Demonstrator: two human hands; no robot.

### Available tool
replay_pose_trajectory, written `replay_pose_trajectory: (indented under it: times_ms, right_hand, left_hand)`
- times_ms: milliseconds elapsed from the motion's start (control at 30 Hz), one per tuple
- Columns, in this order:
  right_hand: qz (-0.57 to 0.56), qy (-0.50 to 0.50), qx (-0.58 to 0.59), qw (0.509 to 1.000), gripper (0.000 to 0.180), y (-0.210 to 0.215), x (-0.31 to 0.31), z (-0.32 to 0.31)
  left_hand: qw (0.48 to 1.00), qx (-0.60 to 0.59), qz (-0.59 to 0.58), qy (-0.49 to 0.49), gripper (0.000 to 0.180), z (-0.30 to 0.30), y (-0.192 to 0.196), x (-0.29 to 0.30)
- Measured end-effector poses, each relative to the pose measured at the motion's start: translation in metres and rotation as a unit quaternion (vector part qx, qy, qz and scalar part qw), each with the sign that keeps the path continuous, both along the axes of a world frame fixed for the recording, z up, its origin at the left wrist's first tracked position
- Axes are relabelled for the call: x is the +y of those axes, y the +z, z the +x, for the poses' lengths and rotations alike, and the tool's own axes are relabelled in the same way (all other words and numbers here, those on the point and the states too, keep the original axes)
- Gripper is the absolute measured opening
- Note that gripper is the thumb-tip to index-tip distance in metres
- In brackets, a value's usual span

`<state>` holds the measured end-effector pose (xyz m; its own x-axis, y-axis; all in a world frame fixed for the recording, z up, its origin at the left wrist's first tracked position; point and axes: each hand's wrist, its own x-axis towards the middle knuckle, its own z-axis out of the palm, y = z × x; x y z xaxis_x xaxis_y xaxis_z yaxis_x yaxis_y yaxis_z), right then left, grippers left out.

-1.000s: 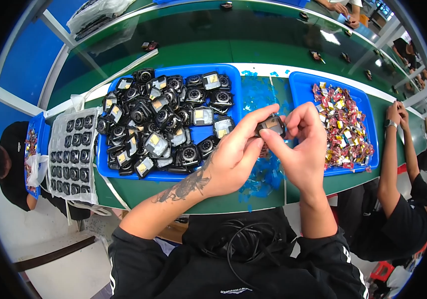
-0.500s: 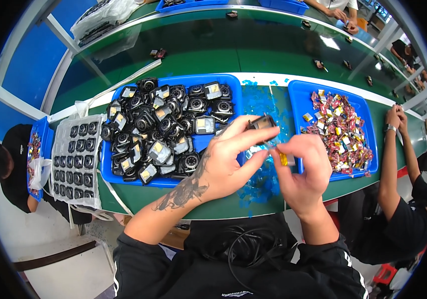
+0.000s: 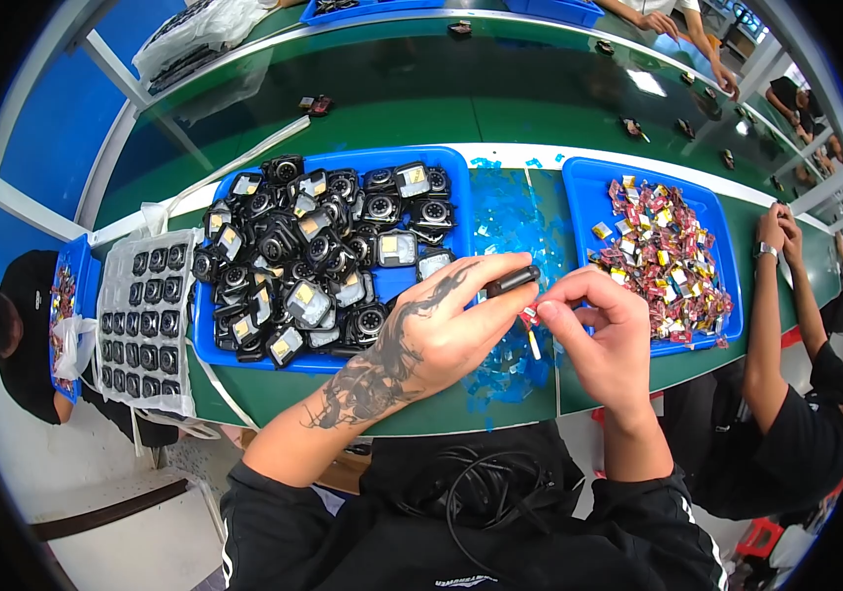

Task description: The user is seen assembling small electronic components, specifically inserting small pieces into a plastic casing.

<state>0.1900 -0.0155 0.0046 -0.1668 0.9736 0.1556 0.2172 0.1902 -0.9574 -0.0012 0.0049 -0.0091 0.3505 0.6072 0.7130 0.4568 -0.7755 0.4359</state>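
My left hand (image 3: 438, 320), closed, grips a black smartwatch case (image 3: 513, 281) turned edge-up between thumb and fingers. Just right of it, the thumb and index finger of my right hand (image 3: 607, 340) pinch a small red-and-white part (image 3: 531, 319) close under the case. Whether that part still joins the case is hard to tell. Beneath both hands, scraps of blue film (image 3: 510, 379) litter the green table. To the left, a blue tray (image 3: 343, 362) holds a heap of black smartwatch cases (image 3: 327, 246). At right, another blue tray (image 3: 584, 187) contains many small red, white and yellow parts (image 3: 673, 271).
A clear blister tray (image 3: 118, 251) with rows of watch cases stands far left. Beyond a white rail (image 3: 510, 156), a green conveyor surface (image 3: 392, 108) carries scattered small parts. Co-workers sit left and right, and another person's hands (image 3: 660, 24) work at the far side.
The watch case has been tilted so its narrow edge faces up. My right fingers have shifted slightly down, and the red-and-white part now shows below them where a yellow-and-white piece showed before.
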Motion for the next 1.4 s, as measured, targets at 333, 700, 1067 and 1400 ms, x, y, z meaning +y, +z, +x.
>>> replay_pose_trajectory:
  times_ms: [333, 700, 1067, 1400]
  right_hand:
    - [0.032, -0.002, 0.123, 0.992, 0.011, -0.009, -0.006, -0.002]
    - [0.023, -0.07, 0.148, 0.986, 0.023, -0.021, -0.001, -0.012]
    - [0.188, -0.129, -0.012, 0.974, 0.029, -0.032, -0.001, -0.02]
    - [0.015, -0.057, 0.103, 0.993, 0.043, -0.015, 0.008, -0.021]
  left_hand:
    - [0.786, -0.256, -0.545, -0.141, 0.017, 0.001, 0.002, -0.002]
    - [0.836, -0.252, -0.467, -0.136, 0.033, 0.006, 0.007, -0.006]
    - [0.801, -0.324, -0.483, -0.141, 0.05, 0.011, 0.004, -0.008]
    - [0.798, -0.346, -0.475, -0.136, 0.046, 0.009, -0.001, -0.009]
